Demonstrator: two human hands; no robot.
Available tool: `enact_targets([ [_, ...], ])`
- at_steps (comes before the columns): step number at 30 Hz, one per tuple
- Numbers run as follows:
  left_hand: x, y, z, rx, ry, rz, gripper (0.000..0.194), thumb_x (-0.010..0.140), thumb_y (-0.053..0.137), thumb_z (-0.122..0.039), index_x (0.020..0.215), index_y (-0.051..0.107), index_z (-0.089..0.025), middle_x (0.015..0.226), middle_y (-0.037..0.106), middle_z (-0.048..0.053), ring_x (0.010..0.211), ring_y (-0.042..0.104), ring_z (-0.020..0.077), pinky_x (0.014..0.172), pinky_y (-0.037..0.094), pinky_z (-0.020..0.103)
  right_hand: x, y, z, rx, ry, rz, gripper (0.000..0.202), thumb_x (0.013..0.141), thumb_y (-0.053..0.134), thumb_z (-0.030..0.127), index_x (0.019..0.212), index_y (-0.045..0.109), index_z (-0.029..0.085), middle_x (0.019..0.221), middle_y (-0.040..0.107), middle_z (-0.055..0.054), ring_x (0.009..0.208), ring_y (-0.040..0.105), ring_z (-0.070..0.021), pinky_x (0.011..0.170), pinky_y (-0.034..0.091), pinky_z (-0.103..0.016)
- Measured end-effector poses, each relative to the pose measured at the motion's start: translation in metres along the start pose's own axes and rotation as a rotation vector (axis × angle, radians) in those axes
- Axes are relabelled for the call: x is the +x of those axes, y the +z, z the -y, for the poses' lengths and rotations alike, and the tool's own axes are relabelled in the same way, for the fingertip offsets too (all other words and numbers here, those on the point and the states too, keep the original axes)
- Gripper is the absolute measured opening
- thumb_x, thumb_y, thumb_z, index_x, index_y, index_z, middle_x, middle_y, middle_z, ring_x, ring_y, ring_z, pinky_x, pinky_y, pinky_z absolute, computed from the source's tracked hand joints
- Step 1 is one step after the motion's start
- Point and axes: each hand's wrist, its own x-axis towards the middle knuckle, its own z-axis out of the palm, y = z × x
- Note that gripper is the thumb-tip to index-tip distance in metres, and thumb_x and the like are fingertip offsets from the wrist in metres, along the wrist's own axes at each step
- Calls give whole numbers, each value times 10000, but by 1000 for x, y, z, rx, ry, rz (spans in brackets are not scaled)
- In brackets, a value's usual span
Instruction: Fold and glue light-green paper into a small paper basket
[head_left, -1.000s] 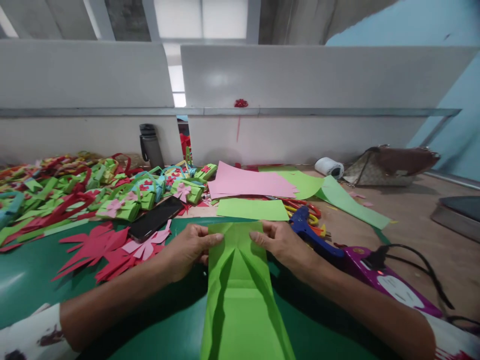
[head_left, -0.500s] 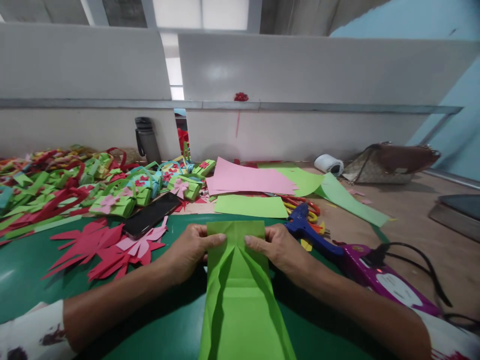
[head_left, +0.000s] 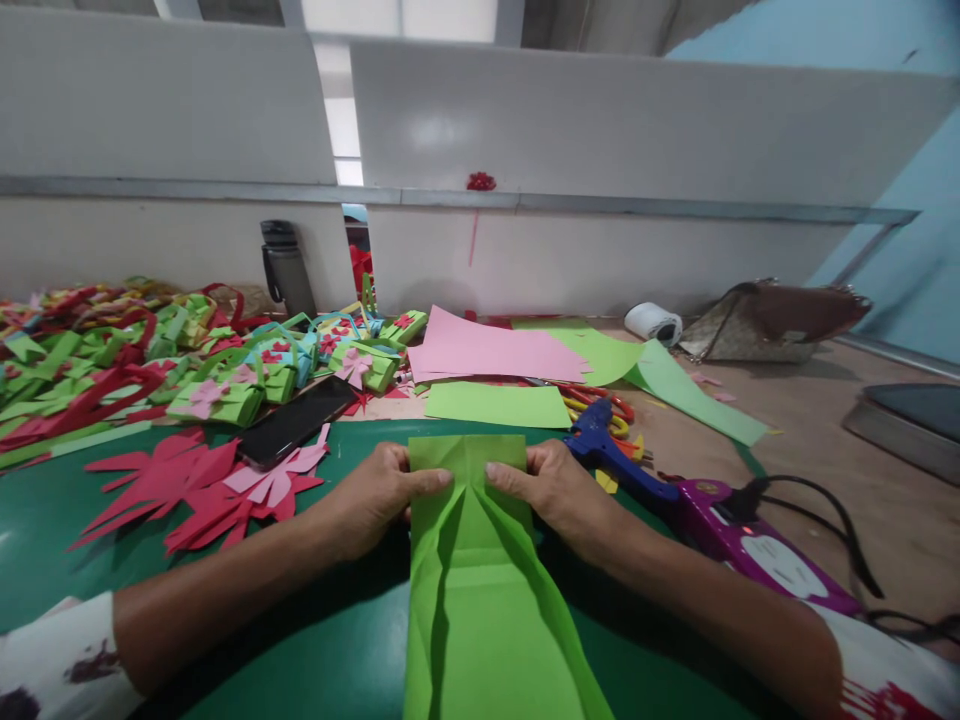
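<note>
The left hand (head_left: 375, 502) and right hand (head_left: 570, 492) each pinch a side edge of the creased green paper (head_left: 499, 620), thumbs on top, left of the blue glue gun (head_left: 619, 457). Uneven pulling could skew its folds; the right hand straying outward might bump the gun.

I count two hands of mine at the lower centre, one left hand (head_left: 375, 505) and one right hand (head_left: 571, 495), on one creased green paper (head_left: 506, 625). Left of centre: one bottle (head_left: 288, 275), one phone (head_left: 296, 422), and paper bags (head_left: 232, 397) too overlapped to count. Right of centre: one blue glue gun (head_left: 622, 465), one purple power strip (head_left: 750, 550), one white roll (head_left: 649, 322), one handbag (head_left: 780, 328). Upper centre: one red bow (head_left: 481, 181).
</note>
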Motion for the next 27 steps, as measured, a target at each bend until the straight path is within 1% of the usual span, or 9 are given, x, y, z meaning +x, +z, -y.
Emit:
enact_targets([
  [4,0,1,-1,-42,-2,-6,314,680,729,-292,931,688,-108,864,716,111,745,677,235,759,507,340,0,1,1,4,8,-14,327,660,688,478,626,638,156,558,611,-14,596,586,-173,529,456,-270],
  [11,-1,1,-1,-57,-5,-42,307,660,747,-306,881,692,-101,817,720,110,705,682,229,722,520,326,-1,4,8,38,23,8,320,628,716,437,758,687,146,685,672,-26,669,620,-186,610,486,-289],
  [14,-1,1,0,-48,-1,-45,277,675,735,-294,879,693,-111,810,719,102,694,680,223,725,521,332,-1,4,6,61,44,17,302,645,697,433,749,687,150,687,679,-41,641,623,-180,600,488,-292],
  [18,0,-1,2,-24,6,-33,273,705,707,-282,920,688,-115,825,715,102,708,674,224,729,516,346,-1,4,4,88,51,48,277,639,698,398,768,689,153,713,688,-44,607,616,-164,641,499,-312],
  [22,-1,-2,1,21,-6,2,326,684,717,-241,982,676,-116,844,708,101,720,664,231,735,507,355,-2,4,4,88,54,45,275,640,688,384,759,683,136,683,680,-47,614,622,-178,612,497,-309],
  [27,-4,-2,-1,85,-15,17,328,706,698,-267,1003,672,-128,835,696,89,686,644,213,701,501,335,-3,3,4,48,33,30,201,689,639,331,738,660,136,678,668,-37,622,623,-175,583,489,-292],
])
